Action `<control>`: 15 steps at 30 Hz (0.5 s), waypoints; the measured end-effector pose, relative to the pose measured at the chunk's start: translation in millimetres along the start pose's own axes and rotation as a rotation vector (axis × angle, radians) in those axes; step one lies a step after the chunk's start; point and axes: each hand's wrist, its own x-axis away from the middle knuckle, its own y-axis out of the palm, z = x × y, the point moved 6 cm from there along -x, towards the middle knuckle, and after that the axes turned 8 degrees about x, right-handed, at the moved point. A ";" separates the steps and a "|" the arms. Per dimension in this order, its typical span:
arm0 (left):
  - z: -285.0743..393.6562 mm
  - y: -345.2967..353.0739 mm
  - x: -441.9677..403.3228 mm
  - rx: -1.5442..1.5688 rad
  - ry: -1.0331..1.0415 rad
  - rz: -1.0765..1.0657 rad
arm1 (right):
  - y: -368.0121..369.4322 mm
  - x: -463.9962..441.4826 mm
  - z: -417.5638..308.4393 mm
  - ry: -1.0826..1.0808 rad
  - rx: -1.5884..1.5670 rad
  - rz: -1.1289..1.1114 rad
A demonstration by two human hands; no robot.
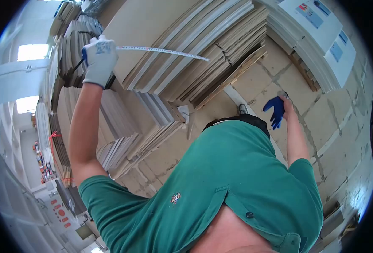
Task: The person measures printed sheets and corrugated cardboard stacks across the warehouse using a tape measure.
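In the head view, my left hand (100, 57) is raised at the upper left in a white glove with blue print. Its fingers are wrapped round a tape measure, whose case is mostly hidden by the glove. The white tape blade (161, 51) sticks out to the right in front of stacked cardboard sheets (148, 25), its end free and drooping slightly. A thin dark piece juts from the glove's left side. My right hand (286, 105) is bare and low on the right, closed on a blue glove (275, 109) that hangs down.
More flat sheets (152, 114) are stacked below the left arm. A wooden pallet (232, 78) edge lies under the tall stack. White printed boxes (321, 29) stand at upper right on another pallet. The tiled floor (258, 84) is cracked. My shoe (242, 109) shows near a pale floor strip.
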 end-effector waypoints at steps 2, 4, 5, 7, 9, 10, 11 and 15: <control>9.5 5.0 -7.2 -0.032 0.007 -0.013 | -17.8 -23.8 28.3 0.080 -0.013 -0.075; 17.7 9.0 -10.8 -0.069 0.034 -0.017 | -28.9 -25.8 40.3 0.095 0.029 -0.025; 18.1 9.4 -11.7 -0.073 0.040 -0.020 | -37.0 -25.7 45.2 0.102 0.071 0.036; 15.5 7.2 -12.1 -0.110 0.015 -0.009 | -48.5 -30.1 55.6 0.116 0.108 0.095; 13.3 6.1 -13.4 -0.133 0.005 -0.003 | -55.6 -34.8 62.0 0.109 0.169 0.126; 11.3 7.3 -13.3 -0.137 0.009 -0.018 | -57.5 -38.1 61.7 0.101 0.201 0.140; 9.0 8.2 -14.6 -0.142 0.012 -0.029 | -58.3 -44.3 61.1 0.098 0.197 0.134; 10.4 12.9 -18.2 -0.145 0.027 -0.052 | -58.7 -59.1 68.5 0.059 0.270 0.110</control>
